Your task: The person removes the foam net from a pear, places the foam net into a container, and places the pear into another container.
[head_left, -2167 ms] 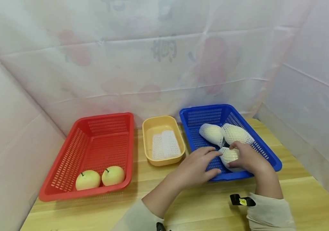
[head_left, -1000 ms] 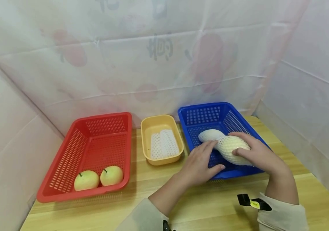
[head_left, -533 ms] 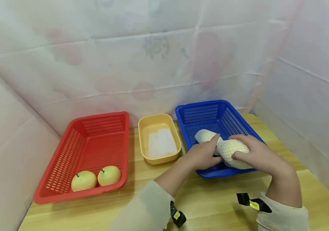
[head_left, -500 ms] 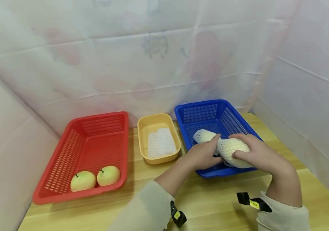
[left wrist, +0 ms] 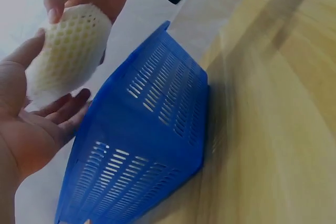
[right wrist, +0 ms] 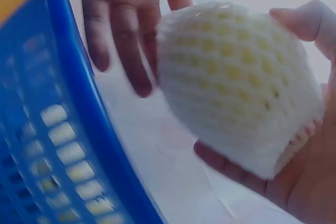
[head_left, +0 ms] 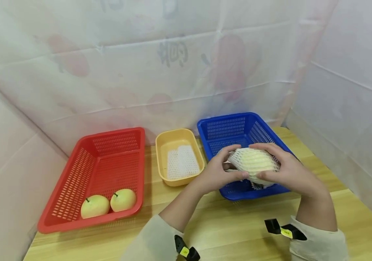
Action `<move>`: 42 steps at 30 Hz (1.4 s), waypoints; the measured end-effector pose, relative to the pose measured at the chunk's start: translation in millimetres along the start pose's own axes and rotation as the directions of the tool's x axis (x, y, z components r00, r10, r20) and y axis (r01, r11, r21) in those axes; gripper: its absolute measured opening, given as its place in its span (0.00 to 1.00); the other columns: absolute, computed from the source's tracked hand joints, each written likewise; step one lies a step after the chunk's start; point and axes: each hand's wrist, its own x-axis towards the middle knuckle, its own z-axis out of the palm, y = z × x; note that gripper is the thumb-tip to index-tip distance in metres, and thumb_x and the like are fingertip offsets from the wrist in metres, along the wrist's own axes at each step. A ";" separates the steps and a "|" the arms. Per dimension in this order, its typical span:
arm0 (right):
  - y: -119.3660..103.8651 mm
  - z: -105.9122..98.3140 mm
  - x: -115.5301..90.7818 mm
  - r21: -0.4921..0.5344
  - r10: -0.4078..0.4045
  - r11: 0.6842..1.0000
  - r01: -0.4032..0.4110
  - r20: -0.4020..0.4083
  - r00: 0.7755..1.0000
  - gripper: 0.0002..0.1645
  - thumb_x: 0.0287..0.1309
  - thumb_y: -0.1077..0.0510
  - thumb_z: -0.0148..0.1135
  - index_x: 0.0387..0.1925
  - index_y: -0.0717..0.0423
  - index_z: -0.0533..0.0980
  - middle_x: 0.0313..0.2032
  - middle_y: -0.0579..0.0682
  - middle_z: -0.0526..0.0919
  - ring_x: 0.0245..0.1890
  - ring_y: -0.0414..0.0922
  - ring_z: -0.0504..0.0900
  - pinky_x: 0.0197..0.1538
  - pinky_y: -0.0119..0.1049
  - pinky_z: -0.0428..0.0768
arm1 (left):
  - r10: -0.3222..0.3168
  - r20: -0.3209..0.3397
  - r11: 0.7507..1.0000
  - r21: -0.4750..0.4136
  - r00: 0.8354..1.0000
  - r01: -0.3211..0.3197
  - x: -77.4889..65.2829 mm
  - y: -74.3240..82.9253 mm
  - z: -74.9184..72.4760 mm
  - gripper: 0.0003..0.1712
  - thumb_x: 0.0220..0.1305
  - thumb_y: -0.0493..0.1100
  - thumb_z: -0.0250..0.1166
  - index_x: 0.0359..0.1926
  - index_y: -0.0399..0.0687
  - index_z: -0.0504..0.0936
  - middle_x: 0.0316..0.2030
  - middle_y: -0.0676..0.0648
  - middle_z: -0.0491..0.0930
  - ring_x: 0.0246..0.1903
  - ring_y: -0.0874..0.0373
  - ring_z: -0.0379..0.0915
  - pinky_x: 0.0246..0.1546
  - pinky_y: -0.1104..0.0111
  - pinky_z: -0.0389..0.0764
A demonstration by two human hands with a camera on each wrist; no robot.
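A pale yellow pear in a white foam net [head_left: 254,163] is held up over the front of the blue basket [head_left: 226,121]. My right hand [head_left: 288,172] grips its right end, thumb in front and fingers over the top. My left hand [head_left: 215,174] is cupped around the net's other end. In the right wrist view the left hand's fingers [right wrist: 126,32] are spread and fairly straight beside the netted pear [right wrist: 231,72]. Other netted fruit in the basket is mostly hidden behind the hands; pale yellow shows through the basket slots [right wrist: 79,171].
To the left stands a red basket [head_left: 95,136] with two bare yellow pears [head_left: 95,206] at its front. Between the baskets is a small yellow tray [head_left: 164,159] with white foam nets [head_left: 182,161]. Behind the wooden table [head_left: 234,232] hangs a pale printed curtain [head_left: 123,79].
The right hand took hold of a netted pear and has lifted it. The left hand, earlier reaching down at the fruit in the basket, has come up beside the held pear.
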 end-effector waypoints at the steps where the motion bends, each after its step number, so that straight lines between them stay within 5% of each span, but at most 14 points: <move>1: -0.7 3.2 2.0 0.034 -0.031 0.999 0.031 0.006 0.999 0.40 0.58 0.64 0.67 0.70 0.42 0.64 0.61 0.50 0.66 0.42 0.47 0.75 0.33 0.38 0.83 | 0.000 -0.020 0.997 -0.072 1.000 -0.001 -3.7 -1.4 -1.6 0.45 0.61 0.42 0.70 0.72 0.73 0.56 0.61 0.55 0.69 0.54 0.60 0.76 0.49 0.66 0.83; 4: -2.3 14.9 8.9 0.145 -0.136 0.981 0.131 0.028 0.990 0.41 0.56 0.69 0.66 0.69 0.50 0.64 0.59 0.51 0.68 0.41 0.46 0.75 0.32 0.39 0.84 | 0.026 -0.054 0.976 -0.215 0.998 -0.037 -17.3 -6.7 -6.1 0.47 0.60 0.47 0.71 0.72 0.72 0.54 0.61 0.50 0.71 0.54 0.57 0.76 0.51 0.62 0.82; 7: -5.5 28.5 17.2 0.235 -0.217 0.951 0.200 0.051 0.975 0.41 0.52 0.73 0.67 0.67 0.54 0.65 0.59 0.52 0.70 0.43 0.46 0.76 0.35 0.39 0.85 | 0.065 -0.044 0.965 -0.253 0.997 -0.074 -33.2 -11.2 -8.9 0.50 0.56 0.58 0.71 0.74 0.62 0.54 0.61 0.43 0.71 0.54 0.56 0.75 0.52 0.60 0.82; 11: -12.5 49.1 26.8 0.287 -0.266 0.928 0.237 0.064 0.962 0.42 0.46 0.73 0.72 0.64 0.54 0.67 0.64 0.51 0.70 0.54 0.44 0.77 0.46 0.36 0.83 | 0.105 -0.077 0.970 -0.213 0.992 -0.119 -54.4 -10.0 -12.7 0.55 0.52 0.68 0.69 0.73 0.54 0.54 0.62 0.41 0.70 0.56 0.56 0.75 0.53 0.61 0.81; 15: -18.9 70.1 33.5 0.324 -0.268 0.918 0.226 0.091 0.959 0.39 0.46 0.69 0.75 0.58 0.51 0.67 0.66 0.51 0.68 0.63 0.47 0.73 0.54 0.37 0.80 | 0.121 -0.188 0.986 -0.086 0.975 -0.139 -73.6 -4.8 -19.0 0.52 0.56 0.62 0.71 0.73 0.54 0.53 0.62 0.43 0.70 0.56 0.54 0.74 0.53 0.62 0.81; 21: -19.3 88.6 36.1 0.212 -0.213 0.961 0.175 0.168 0.963 0.33 0.48 0.56 0.78 0.52 0.42 0.68 0.64 0.41 0.71 0.65 0.45 0.70 0.61 0.47 0.75 | 0.029 -0.320 0.997 0.075 0.947 -0.005 -100.7 -11.4 -25.0 0.42 0.55 0.47 0.74 0.68 0.64 0.63 0.59 0.47 0.71 0.52 0.52 0.75 0.47 0.63 0.83; 29: -14.7 99.2 42.0 0.154 -0.179 0.979 0.132 0.354 0.918 0.40 0.49 0.47 0.76 0.63 0.42 0.68 0.53 0.37 0.79 0.55 0.43 0.78 0.56 0.49 0.77 | -0.015 -0.285 0.969 0.231 0.958 0.084 -128.3 -40.7 -31.7 0.44 0.48 0.49 0.79 0.65 0.68 0.68 0.56 0.51 0.76 0.48 0.55 0.77 0.46 0.67 0.82; 33: -11.5 106.9 47.5 0.106 -0.149 0.988 0.114 0.421 0.895 0.37 0.49 0.47 0.76 0.61 0.36 0.71 0.54 0.35 0.79 0.54 0.41 0.77 0.54 0.50 0.77 | -0.023 -0.282 0.968 0.232 0.959 0.092 -130.5 -51.3 -34.6 0.45 0.47 0.50 0.79 0.65 0.68 0.67 0.57 0.52 0.74 0.49 0.55 0.77 0.46 0.67 0.82; 42: -12.2 123.6 36.7 0.000 -0.085 0.995 0.097 0.480 0.873 0.34 0.49 0.56 0.76 0.58 0.40 0.74 0.58 0.40 0.75 0.55 0.44 0.76 0.54 0.44 0.80 | -0.052 -0.282 0.957 0.260 0.958 0.128 -135.3 -65.2 -32.5 0.42 0.44 0.47 0.81 0.61 0.62 0.71 0.55 0.51 0.73 0.46 0.56 0.77 0.43 0.68 0.82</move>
